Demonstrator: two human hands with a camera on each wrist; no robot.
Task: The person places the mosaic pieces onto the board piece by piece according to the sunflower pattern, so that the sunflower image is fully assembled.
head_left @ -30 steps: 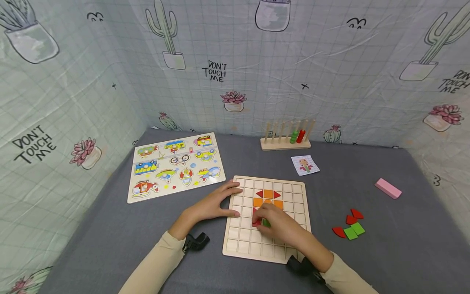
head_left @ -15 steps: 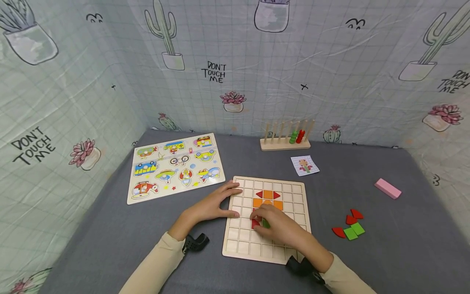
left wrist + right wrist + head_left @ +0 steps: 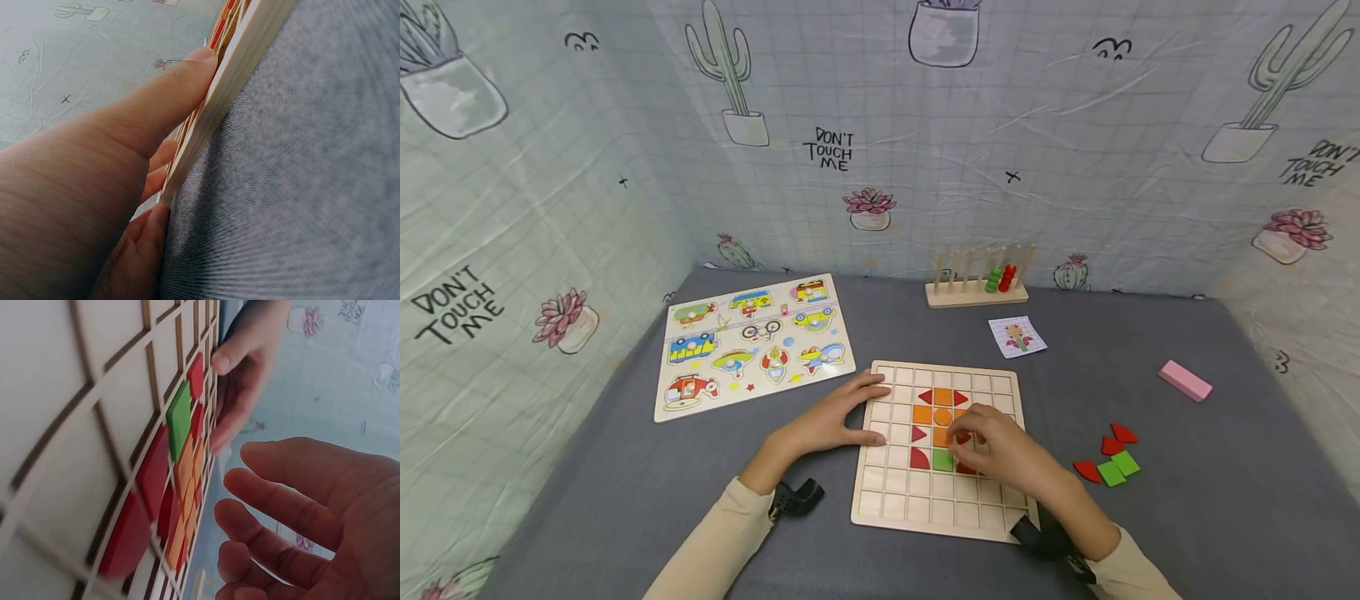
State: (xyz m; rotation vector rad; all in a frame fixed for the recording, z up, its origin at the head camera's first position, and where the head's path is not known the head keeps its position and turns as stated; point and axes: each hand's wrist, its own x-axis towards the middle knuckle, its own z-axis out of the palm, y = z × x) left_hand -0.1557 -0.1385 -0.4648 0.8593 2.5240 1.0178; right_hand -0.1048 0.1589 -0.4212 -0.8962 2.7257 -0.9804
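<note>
The left hand [image 3: 822, 424] lies at the left edge of the board [image 3: 889, 506], fingers spread and nearly straight, fingertips on the rim toward the far corner, thumb on it lower down. Its forearm reaches in from the near left.

The right hand [image 3: 1002, 442] hangs over the middle of the board, its forearm slanting in past the near right corner. Its fingers and thumb are loosely bent, their tips apart in the wrist view, just above the pieces.

On the board, beside the right fingertips, sit a green square [image 3: 942, 460], a red quarter [image 3: 919, 458] to its left and more red and orange pieces; the hand covers some of them. Right of the board lie loose pieces [image 3: 1111, 474], red and green, and farther right a pink block [image 3: 1185, 381]. Beyond its far edge are a card [image 3: 1003, 331] and a peg rack [image 3: 976, 293].
</note>
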